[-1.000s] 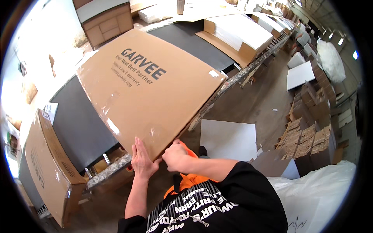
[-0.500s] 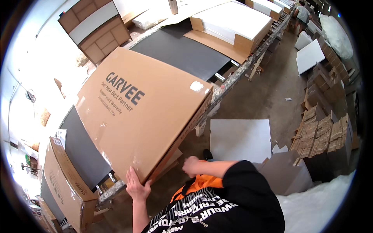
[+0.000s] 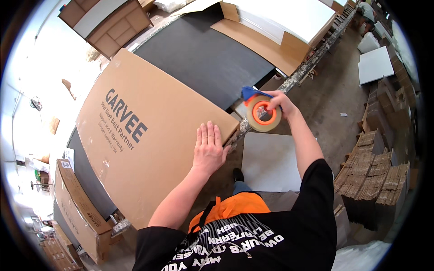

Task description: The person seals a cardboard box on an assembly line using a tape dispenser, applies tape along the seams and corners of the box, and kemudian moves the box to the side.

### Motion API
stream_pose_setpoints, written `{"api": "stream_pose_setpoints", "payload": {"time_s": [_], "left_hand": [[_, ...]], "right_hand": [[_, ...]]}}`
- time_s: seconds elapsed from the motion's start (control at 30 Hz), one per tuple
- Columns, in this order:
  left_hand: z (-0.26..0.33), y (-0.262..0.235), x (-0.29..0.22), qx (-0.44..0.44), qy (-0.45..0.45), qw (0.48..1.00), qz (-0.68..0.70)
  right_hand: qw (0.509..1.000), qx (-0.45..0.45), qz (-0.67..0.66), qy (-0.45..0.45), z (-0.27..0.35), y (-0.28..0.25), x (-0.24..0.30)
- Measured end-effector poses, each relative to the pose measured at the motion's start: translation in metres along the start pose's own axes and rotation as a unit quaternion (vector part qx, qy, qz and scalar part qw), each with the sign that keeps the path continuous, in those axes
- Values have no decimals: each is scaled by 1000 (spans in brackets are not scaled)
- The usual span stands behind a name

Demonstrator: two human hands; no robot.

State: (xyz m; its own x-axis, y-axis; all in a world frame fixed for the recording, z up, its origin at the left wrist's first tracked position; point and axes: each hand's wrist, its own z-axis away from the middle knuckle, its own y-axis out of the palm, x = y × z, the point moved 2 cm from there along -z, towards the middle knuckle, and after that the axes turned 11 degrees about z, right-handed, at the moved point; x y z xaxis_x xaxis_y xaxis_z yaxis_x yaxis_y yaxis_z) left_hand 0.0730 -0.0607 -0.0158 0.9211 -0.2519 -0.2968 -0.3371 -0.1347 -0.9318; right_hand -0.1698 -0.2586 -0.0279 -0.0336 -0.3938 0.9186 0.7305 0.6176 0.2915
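A large flat brown carton (image 3: 149, 140) with dark print on its top lies at a slant across the conveyor. My left hand (image 3: 209, 147) rests flat on the carton's top near its right corner, fingers stretched out. Raised just past that corner, my right hand (image 3: 282, 105) grips a tape dispenser (image 3: 254, 121) with a blue head, an orange hub and a thick roll of tape. Whether any tape strip is pulled out from it cannot be made out.
The dark conveyor belt (image 3: 199, 49) carries an opened carton with white panels (image 3: 289, 18) farther on and another closed carton (image 3: 77, 207) at the left. A white board (image 3: 269, 162) lies on the floor. Stacked flat cardboard (image 3: 370, 171) stands to the right. Far off is a person (image 3: 366, 13).
My left hand has moved from the carton's near corner to its right corner. My right hand has come up from beside my waist, now with the tape dispenser in view. The carton sits farther left in view.
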Motion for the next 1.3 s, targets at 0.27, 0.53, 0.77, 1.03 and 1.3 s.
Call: {"api": "stream_pose_setpoints", "payload": {"time_s": [0.27,0.53,0.77,1.03,1.3], "left_hand": [[-6,-2,3,-2,-7,1000,-7],[-78,-38,-48,139,259,944,148],[-111,30,-13,392,296,853,-178],[-69,-7,5,232,492,829,-129],[89,-71,47,332,479,780,-229]], "right_hand": [[981,154,113,36,60,25,-40],[996,-52,69,30,112,203,-123],[994,-98,48,10,102,210,-109],[975,-217,28,32,114,260,-102],[967,-249,29,48,165,462,-174]]}}
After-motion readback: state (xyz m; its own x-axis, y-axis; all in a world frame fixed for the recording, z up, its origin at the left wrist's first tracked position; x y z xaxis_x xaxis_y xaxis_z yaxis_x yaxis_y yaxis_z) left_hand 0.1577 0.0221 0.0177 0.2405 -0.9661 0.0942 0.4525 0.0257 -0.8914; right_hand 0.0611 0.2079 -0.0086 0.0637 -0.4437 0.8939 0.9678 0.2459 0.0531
